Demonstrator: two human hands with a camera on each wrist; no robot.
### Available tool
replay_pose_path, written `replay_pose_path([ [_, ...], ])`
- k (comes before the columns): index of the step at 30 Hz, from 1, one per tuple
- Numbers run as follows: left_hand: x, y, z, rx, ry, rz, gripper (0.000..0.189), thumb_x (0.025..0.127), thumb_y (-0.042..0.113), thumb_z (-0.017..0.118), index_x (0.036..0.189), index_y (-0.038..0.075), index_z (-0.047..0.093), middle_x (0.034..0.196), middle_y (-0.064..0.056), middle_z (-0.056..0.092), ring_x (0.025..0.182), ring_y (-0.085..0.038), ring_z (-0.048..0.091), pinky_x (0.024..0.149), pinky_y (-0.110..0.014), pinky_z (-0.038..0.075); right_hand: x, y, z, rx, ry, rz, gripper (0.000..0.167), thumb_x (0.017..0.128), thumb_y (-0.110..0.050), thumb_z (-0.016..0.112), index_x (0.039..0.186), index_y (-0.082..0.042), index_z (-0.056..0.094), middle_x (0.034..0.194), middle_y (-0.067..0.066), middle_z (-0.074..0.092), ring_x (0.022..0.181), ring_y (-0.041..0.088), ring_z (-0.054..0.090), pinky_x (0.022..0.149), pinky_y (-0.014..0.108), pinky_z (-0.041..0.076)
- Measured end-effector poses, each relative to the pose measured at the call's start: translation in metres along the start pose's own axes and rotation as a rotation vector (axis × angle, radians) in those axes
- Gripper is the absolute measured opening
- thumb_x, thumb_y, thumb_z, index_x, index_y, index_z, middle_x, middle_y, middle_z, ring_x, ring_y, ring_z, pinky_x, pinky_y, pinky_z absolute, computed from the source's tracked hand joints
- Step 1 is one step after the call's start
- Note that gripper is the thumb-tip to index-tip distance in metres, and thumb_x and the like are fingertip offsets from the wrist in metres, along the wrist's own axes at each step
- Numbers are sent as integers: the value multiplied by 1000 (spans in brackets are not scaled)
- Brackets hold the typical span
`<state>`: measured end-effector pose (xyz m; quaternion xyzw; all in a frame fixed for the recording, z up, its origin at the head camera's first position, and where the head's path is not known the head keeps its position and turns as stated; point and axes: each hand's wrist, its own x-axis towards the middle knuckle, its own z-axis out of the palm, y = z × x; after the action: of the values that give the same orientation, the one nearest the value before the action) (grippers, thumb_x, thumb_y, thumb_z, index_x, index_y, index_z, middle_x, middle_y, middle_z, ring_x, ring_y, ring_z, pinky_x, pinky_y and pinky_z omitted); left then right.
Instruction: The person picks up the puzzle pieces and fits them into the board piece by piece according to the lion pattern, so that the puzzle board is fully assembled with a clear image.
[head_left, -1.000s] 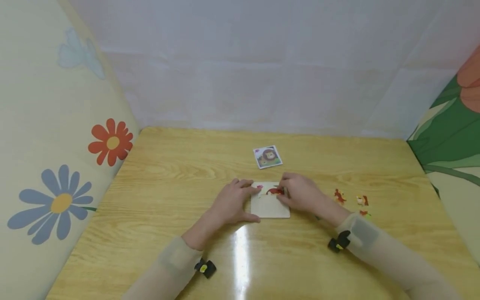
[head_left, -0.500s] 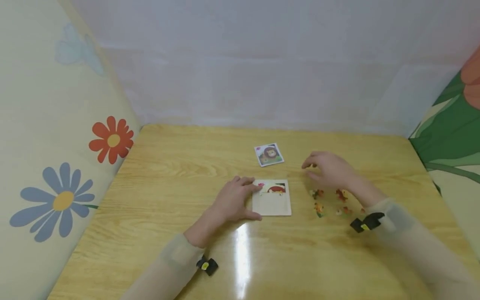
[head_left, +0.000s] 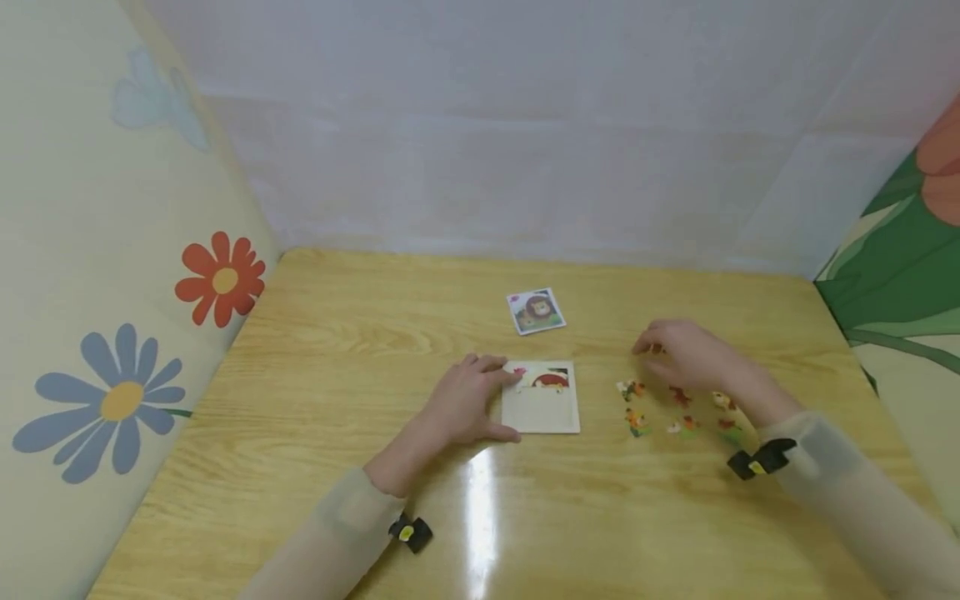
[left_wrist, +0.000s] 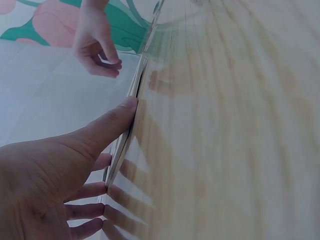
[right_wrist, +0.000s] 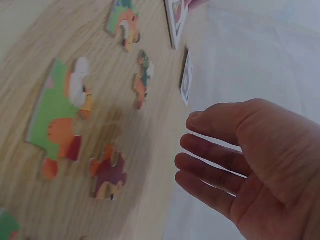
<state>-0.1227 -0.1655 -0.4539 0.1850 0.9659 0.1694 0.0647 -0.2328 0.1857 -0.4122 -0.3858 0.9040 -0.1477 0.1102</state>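
My left hand [head_left: 465,402] rests at the left side of a square puzzle tray [head_left: 540,421], thumb by its near corner and fingers at the far one. In the left wrist view, the thumb [left_wrist: 112,122] lies against the tray's edge. Joined puzzle pieces [head_left: 551,380] with a dark red patch fill part of the tray's far end. My right hand [head_left: 686,354] hovers over the loose pieces to the right, holding nothing. The right wrist view shows its loosely bent fingers above a dark red piece [right_wrist: 110,175] and a green and orange piece [right_wrist: 57,115].
Behind the tray lies a picture card [head_left: 536,311] with a lion on it. Several loose pieces, among them an orange one [head_left: 636,422], lie on the wooden table [head_left: 360,333]. A white cloth [head_left: 480,167] hangs at the back, with flower-patterned panels at both sides.
My right hand has left the tray and moved right to above the loose pieces, uncovering the dark red patch in the tray. The left hand stays in place.
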Motion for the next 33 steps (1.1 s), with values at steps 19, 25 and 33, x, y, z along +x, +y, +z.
replay_pose_path([
  [19,-1,-1,0,-17,0,4,92,70,61,93,145,16,66,158,-18,56,143,-41,53,120,-58,44,-6,2,25,35,-52,-77,23,89,-9,82,111,-6,78,105,4,75,94,18,70,86,41,63],
  [25,0,-2,1,-2,-12,2,93,71,63,92,147,17,64,160,-17,54,144,-41,52,120,-58,44,-4,3,24,5,-64,-87,18,89,-11,83,107,-9,80,102,1,74,91,13,68,83,36,62],
  [33,0,-2,1,-9,-8,-2,92,71,62,93,147,17,65,158,-16,56,141,-40,53,117,-56,47,-3,4,25,27,-76,-30,18,84,-12,83,101,-10,76,95,-1,71,83,9,61,74,28,56],
])
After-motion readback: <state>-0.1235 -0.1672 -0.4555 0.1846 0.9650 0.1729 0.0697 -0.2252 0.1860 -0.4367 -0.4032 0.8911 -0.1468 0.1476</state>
